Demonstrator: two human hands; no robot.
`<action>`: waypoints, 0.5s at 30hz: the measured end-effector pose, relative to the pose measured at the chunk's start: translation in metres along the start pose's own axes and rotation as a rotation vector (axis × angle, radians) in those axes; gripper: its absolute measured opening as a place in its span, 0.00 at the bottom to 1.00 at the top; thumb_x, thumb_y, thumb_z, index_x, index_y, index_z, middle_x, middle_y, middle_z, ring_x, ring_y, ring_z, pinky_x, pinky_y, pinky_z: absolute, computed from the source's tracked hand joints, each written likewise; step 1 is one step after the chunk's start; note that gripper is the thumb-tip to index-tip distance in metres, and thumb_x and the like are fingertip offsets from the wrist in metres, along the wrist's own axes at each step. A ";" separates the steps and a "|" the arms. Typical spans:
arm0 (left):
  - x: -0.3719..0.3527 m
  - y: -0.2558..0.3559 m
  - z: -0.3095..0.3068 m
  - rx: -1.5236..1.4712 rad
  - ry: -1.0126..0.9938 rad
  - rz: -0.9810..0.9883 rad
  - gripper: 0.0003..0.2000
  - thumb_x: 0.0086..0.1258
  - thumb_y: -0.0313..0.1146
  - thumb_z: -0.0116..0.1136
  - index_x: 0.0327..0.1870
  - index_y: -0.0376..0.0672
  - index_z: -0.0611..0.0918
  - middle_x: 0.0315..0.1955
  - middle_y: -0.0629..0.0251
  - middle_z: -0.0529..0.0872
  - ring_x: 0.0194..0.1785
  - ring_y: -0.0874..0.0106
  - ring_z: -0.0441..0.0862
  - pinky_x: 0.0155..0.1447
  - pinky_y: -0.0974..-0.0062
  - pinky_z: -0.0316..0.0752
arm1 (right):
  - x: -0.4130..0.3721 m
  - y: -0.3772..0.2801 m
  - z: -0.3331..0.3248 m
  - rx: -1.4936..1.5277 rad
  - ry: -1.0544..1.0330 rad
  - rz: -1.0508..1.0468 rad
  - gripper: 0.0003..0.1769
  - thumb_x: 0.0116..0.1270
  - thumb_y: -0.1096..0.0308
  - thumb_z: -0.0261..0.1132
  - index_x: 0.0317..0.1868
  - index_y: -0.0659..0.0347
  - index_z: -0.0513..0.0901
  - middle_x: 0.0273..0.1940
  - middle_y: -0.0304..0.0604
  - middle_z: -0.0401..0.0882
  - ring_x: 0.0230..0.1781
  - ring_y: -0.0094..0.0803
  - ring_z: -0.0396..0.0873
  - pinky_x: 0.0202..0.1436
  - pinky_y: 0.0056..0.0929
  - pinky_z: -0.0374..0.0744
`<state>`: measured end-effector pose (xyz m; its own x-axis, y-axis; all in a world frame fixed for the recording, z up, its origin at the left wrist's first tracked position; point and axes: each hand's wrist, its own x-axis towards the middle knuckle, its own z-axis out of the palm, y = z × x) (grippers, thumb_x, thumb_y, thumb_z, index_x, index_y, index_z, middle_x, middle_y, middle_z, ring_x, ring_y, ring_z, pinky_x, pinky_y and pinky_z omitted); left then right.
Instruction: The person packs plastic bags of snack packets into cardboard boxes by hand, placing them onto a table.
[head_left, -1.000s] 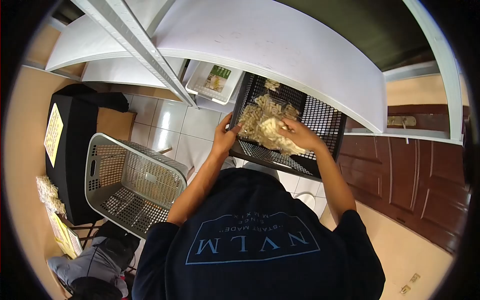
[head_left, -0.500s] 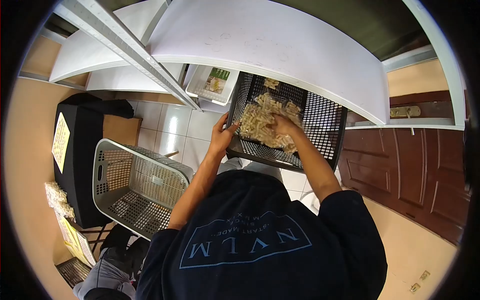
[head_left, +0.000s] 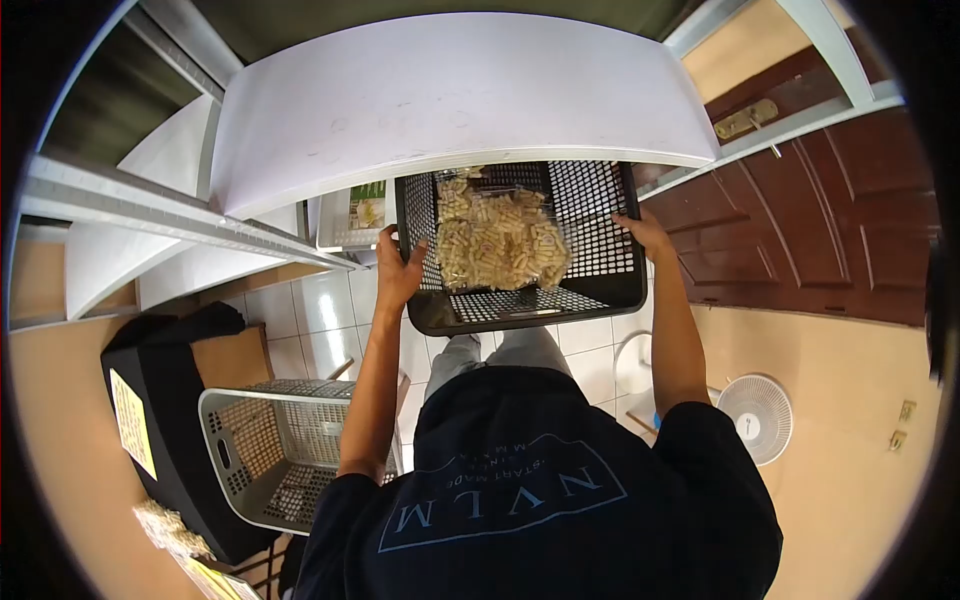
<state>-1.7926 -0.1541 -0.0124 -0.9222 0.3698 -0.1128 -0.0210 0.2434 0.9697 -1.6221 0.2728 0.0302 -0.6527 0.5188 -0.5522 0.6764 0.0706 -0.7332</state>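
A black plastic basket (head_left: 525, 322) with mesh walls sits partly under the white shelf board, its near end out in front of me. My left hand (head_left: 398, 268) grips the basket's left rim, thumb over the edge. On the opposite side, my right hand (head_left: 645, 235) has its fingers hooked over the right rim. Inside the basket, clear plastic packs of pale, short tube-shaped pieces (head_left: 500, 240) lie together toward the left. The far end of the basket is hidden beneath the shelf.
Overhead, the white shelf board (head_left: 460, 100) crosses close in front. A white tray (head_left: 335, 225) stands left of the basket. Lower left is a grey basket (head_left: 290, 515) beside a black-draped table (head_left: 175, 420). A fan (head_left: 757, 420) and a brown door (head_left: 800, 220) are on the right.
My right hand has left the packs and moved to the basket's right rim. My left hand stays on the left rim. The view has turned, bringing the fan into sight.
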 end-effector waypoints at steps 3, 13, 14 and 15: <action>0.015 0.004 0.000 -0.176 0.004 -0.215 0.28 0.64 0.26 0.61 0.64 0.30 0.65 0.51 0.56 0.78 0.47 0.68 0.76 0.51 0.72 0.72 | 0.006 0.001 0.005 0.095 0.020 0.038 0.14 0.63 0.70 0.67 0.48 0.63 0.77 0.35 0.41 0.81 0.30 0.28 0.78 0.26 0.31 0.80; -0.050 0.070 -0.016 -0.349 -0.122 -0.354 0.38 0.51 0.16 0.50 0.71 0.42 0.64 0.60 0.63 0.75 0.54 0.68 0.76 0.57 0.77 0.72 | -0.062 0.052 0.001 0.154 0.023 -0.031 0.20 0.59 0.78 0.63 0.53 0.61 0.75 0.37 0.40 0.79 0.34 0.29 0.78 0.29 0.31 0.82; -0.055 0.052 -0.021 -0.275 -0.136 -0.299 0.37 0.52 0.16 0.50 0.71 0.42 0.64 0.57 0.63 0.77 0.53 0.69 0.77 0.54 0.76 0.74 | -0.078 0.064 0.003 0.187 0.021 0.019 0.22 0.58 0.76 0.63 0.55 0.62 0.74 0.38 0.41 0.79 0.36 0.30 0.78 0.29 0.31 0.82; -0.069 0.057 -0.020 -0.267 -0.159 -0.296 0.37 0.52 0.16 0.50 0.71 0.42 0.64 0.57 0.63 0.77 0.53 0.69 0.77 0.54 0.76 0.74 | -0.099 0.076 0.003 0.201 0.029 0.020 0.22 0.58 0.76 0.63 0.56 0.63 0.74 0.38 0.42 0.79 0.35 0.30 0.78 0.29 0.31 0.83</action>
<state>-1.7379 -0.1833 0.0549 -0.7910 0.4577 -0.4059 -0.3940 0.1265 0.9104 -1.5070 0.2244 0.0276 -0.6277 0.5425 -0.5583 0.6056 -0.1104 -0.7881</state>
